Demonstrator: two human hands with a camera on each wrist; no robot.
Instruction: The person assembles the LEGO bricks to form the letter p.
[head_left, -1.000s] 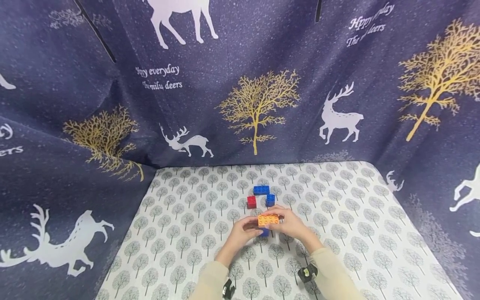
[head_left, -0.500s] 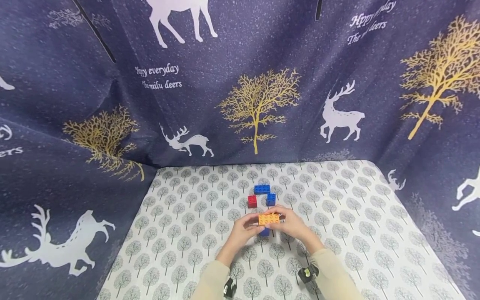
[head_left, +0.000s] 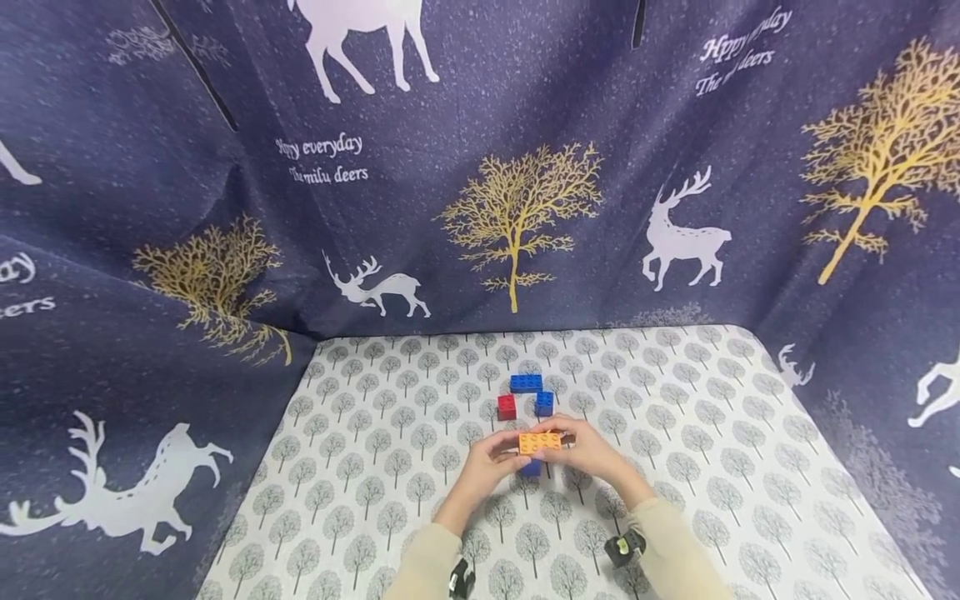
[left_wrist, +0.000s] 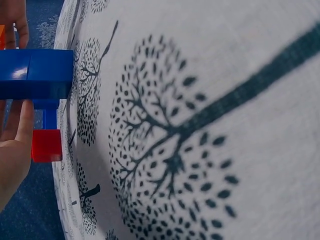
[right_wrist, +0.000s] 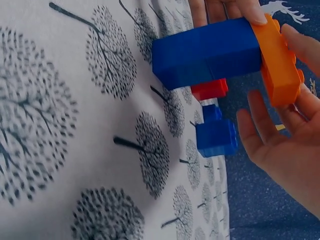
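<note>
An orange brick with studs on top sits across the upper end of an upright blue brick stack, jutting out to the right. A seam across the stack shows in both wrist views. My right hand pinches the orange brick between thumb and fingers. On the other side, my left hand holds the stack near its top, thumb in front and fingers behind. The orange brick hides most of the blue stack in the head view.
Beyond the hands, a red brick and a small blue brick stand side by side, slightly apart. Behind them lies a longer blue brick. A dark deer-print curtain rises at the back of the tree-print tabletop.
The orange brick has levelled slightly, its studded top now facing the head camera more squarely. Both hands keep nearly the same grip; the whole head view has shifted a little.
</note>
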